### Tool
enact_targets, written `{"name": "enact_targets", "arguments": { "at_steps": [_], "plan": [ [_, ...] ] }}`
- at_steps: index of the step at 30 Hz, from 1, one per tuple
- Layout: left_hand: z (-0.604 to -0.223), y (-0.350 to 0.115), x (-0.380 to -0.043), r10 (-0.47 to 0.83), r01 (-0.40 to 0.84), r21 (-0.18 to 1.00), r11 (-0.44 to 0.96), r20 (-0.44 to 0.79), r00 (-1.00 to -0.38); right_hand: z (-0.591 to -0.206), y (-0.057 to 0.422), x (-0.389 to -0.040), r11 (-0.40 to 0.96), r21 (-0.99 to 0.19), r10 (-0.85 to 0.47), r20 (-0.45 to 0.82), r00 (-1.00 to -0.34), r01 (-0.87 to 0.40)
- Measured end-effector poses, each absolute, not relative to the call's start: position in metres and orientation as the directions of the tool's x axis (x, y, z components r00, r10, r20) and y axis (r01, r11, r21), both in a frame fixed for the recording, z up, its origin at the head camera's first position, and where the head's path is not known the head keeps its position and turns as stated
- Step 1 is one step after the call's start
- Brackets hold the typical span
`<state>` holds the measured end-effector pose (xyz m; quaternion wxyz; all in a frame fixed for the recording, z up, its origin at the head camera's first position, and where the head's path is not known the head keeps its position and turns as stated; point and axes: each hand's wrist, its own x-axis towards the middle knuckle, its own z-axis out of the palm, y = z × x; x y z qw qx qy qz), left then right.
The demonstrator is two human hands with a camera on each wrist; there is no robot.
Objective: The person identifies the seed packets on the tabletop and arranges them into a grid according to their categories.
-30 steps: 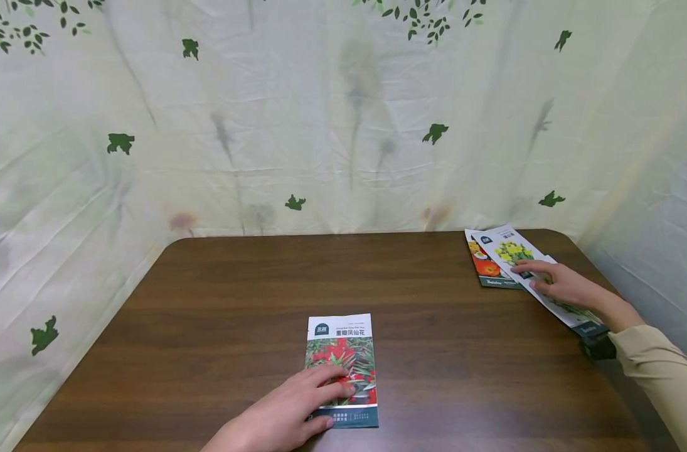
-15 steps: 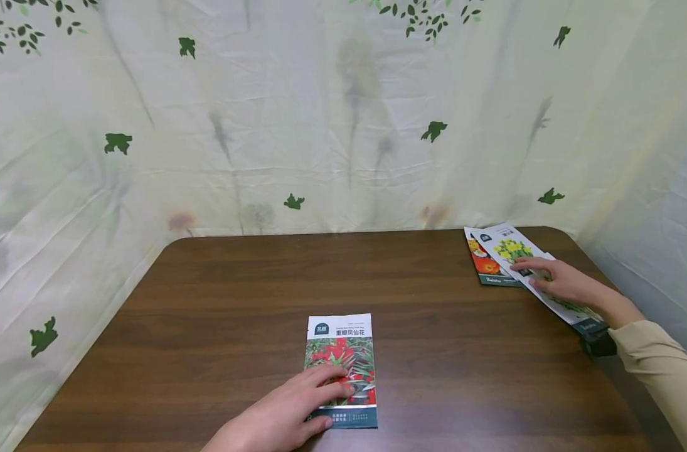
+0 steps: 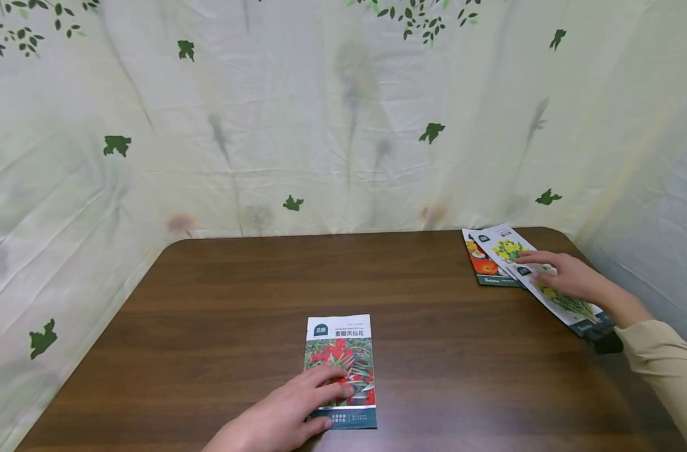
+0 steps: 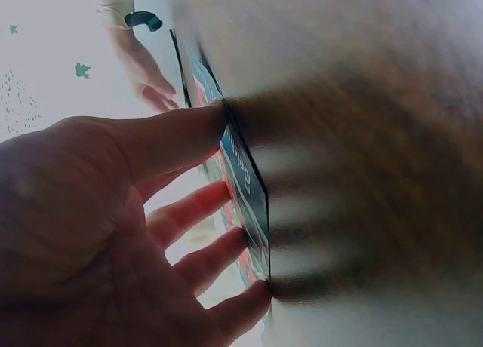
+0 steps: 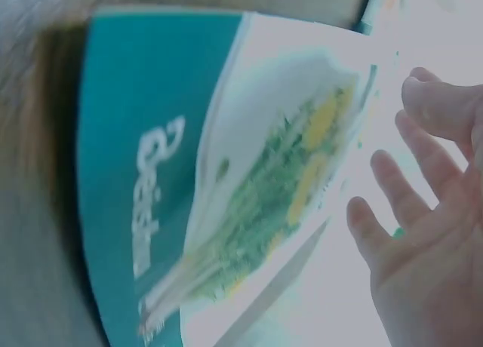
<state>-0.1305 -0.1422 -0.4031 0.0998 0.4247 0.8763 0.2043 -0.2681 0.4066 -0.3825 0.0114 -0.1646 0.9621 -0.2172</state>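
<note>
Near the front edge, a flower seed packet (image 3: 339, 351) with red blooms lies flat in the head view. My left hand (image 3: 289, 402) rests on its lower left part with slightly bent, spread fingers; in the left wrist view the fingertips (image 4: 256, 290) touch the packet's surface and edge. At the right, my right hand (image 3: 575, 279) hovers over overlapping seed packets with loosely extended fingers. The top one, a yellow-flowered seed packet (image 5: 264, 188), shows its stems and teal band in the right wrist view, apart from the hand. Another yellow-flowered packet (image 3: 508, 250) lies partly under it.
An orange-flowered seed packet (image 3: 483, 265) peeks out at the left of the pile. Brown wooden table (image 3: 236, 301) has rounded far corners. A pale leaf-patterned curtain (image 3: 320, 125) hangs behind and along the sides.
My right hand has lifted slightly and shifted a little right, uncovering more of the top yellow-flowered packet. The left hand and the red-flowered packet stay in place.
</note>
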Motion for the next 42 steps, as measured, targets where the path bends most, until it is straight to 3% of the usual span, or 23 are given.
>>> {"name": "enact_targets", "arguments": {
  "at_steps": [8, 15, 24, 42],
  "plan": [
    [-0.404, -0.142, -0.13, 0.789, 0.716, 0.434, 0.546, 0.02, -0.614, -0.38, 0.417, -0.251, 0.843, -0.437, -0.3, 0.103, -0.948, -0.314],
    [-0.403, -0.141, -0.13, 0.788, 0.724, 0.415, 0.551, 0.026, -0.615, -0.385, 0.432, -0.233, 0.851, -0.352, -0.349, 0.174, -0.921, -0.389],
    [-0.403, -0.141, -0.13, 0.784, 0.72, 0.415, 0.556, 0.025, -0.62, -0.395, 0.451, -0.22, 0.848, -0.368, -0.345, 0.167, -0.924, -0.383],
    [-0.401, -0.14, -0.128, 0.772, 0.698, 0.429, 0.573, 0.003, -0.636, -0.424, 0.465, -0.207, 0.783, -0.37, -0.445, 0.229, -0.866, -0.5]
  ]
}}
